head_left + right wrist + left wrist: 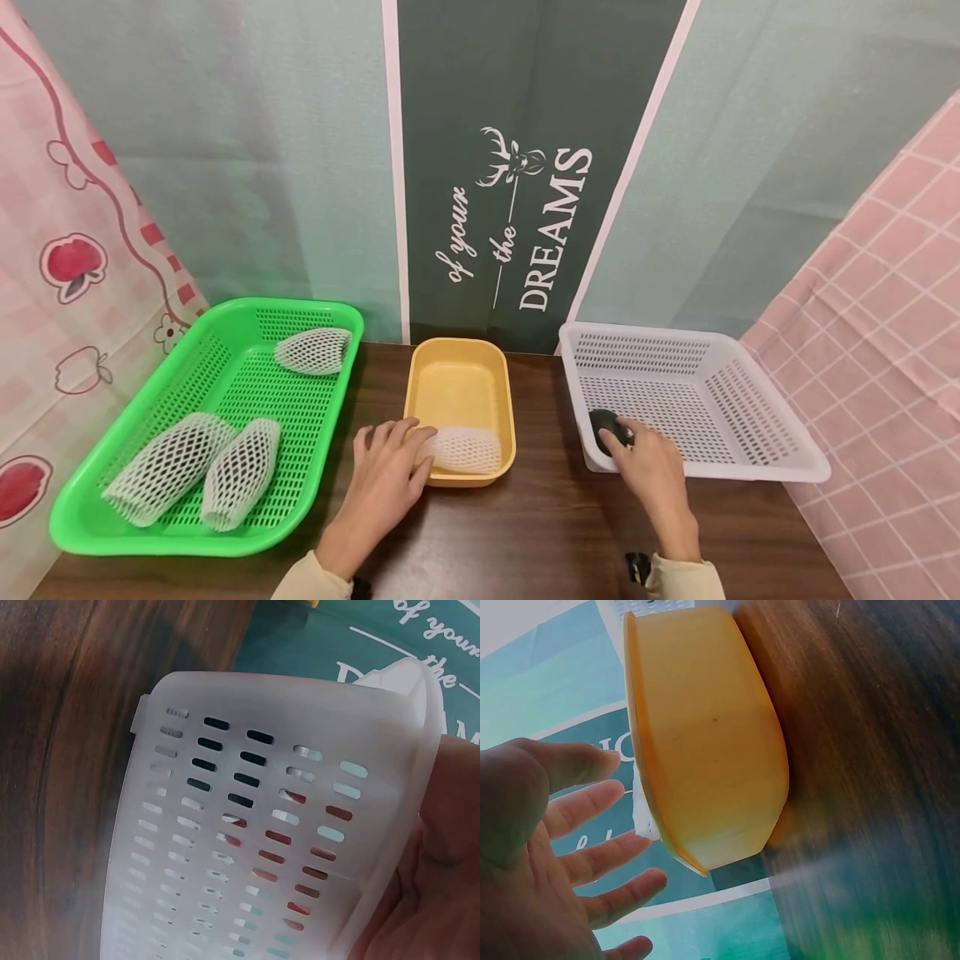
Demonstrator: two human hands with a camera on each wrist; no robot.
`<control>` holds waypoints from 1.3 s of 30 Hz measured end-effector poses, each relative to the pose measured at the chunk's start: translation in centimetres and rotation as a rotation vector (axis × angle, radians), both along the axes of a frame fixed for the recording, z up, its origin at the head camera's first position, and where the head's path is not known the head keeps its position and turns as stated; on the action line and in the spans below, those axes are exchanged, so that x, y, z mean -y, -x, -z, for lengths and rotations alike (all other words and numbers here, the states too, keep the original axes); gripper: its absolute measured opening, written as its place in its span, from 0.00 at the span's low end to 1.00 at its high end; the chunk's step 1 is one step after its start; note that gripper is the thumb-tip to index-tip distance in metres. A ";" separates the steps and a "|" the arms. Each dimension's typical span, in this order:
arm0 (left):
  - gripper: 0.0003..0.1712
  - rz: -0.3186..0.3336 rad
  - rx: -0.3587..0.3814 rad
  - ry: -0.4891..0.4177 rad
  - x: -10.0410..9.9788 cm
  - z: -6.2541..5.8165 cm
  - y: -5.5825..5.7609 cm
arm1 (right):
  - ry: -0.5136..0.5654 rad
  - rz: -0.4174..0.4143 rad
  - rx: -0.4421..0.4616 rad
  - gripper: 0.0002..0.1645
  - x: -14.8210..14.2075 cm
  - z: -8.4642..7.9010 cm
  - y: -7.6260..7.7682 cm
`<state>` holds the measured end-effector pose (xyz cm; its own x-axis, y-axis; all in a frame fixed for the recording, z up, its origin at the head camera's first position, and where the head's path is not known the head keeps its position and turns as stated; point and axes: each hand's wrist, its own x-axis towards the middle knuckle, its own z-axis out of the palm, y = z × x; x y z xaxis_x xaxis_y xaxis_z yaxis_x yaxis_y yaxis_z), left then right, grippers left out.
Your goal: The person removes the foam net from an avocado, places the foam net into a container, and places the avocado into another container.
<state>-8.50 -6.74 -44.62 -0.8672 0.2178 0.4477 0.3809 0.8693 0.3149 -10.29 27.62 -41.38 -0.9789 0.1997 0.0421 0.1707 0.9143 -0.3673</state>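
Note:
In the head view, my left hand (390, 467) is at the left rim of a yellow tray (459, 350). Its fingers are loosely extended, beside a white foam net sleeve (465, 450) lying in the tray's near end. The left wrist view shows the spread fingers of that hand (577, 847) outside the tray's wall (705, 735), holding nothing. On the right, my right hand (648, 462) reaches into a white perforated basket (750, 400) and grips a dark, oval avocado (604, 427) near its left wall. In the right wrist view, the basket wall (345, 712) partly hides this hand (435, 862).
A green perforated basket (202, 546) stands on the left, with several dark items in white net sleeves (240, 475) inside. The dark wood table (525, 533) runs beneath everything. A printed cloth (487, 83) hangs behind, and pink cloths (885, 333) flank both sides.

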 end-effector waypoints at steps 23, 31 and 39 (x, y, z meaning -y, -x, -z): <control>0.17 -0.028 -0.008 -0.025 1.3 -0.5 -0.4 | 0.065 0.023 -0.422 0.18 0.5 2.3 -0.6; 0.17 -0.039 -0.024 -0.029 1.9 -1.0 -0.6 | 0.060 -0.027 -0.444 0.17 0.6 2.7 -1.0; 0.18 -0.075 -0.015 -0.041 3.1 -1.8 -0.6 | 0.026 -0.066 -0.482 0.17 1.4 2.6 -1.1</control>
<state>-7.85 -9.81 -42.84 -0.8734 0.1333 0.4684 0.3199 0.8822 0.3455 -9.22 26.25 -44.02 -0.8601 0.1448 0.4892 -0.0824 0.9069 -0.4133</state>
